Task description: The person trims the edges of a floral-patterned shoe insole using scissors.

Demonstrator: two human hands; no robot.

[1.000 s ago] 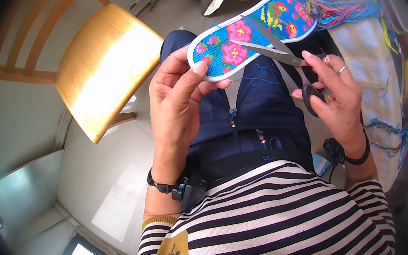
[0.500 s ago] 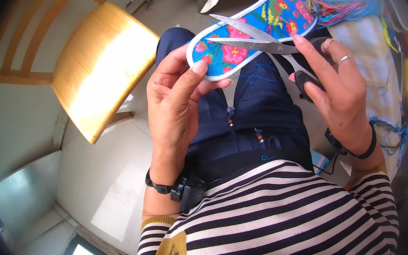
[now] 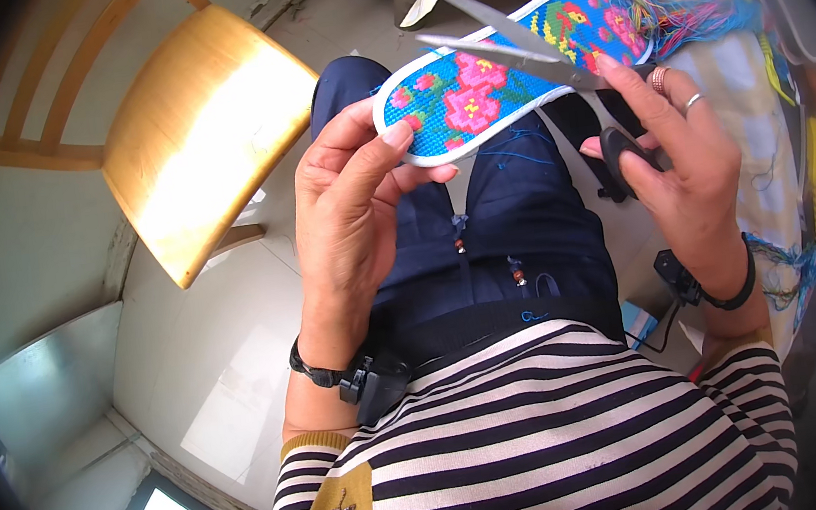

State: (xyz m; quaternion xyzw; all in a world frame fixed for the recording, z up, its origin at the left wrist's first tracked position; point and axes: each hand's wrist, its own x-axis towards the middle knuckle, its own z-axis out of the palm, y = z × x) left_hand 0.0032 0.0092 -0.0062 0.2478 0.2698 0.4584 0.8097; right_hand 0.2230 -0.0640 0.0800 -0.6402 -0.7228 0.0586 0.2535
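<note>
**Scissors open over stitched insole**

Our left hand pinches the heel end of one embroidered insole, held above our lap. Our right hand grips one pair of scissors by the black handles, blades apart over the insole's top edge. Embroidery looks approx. complete; we judge loose thread ends are left to trim. One wooden chair to our left, thread bundle on the right.

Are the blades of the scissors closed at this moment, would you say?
No, the silver scissors in the right hand have blades spread apart above the blue embroidered insole.
</note>
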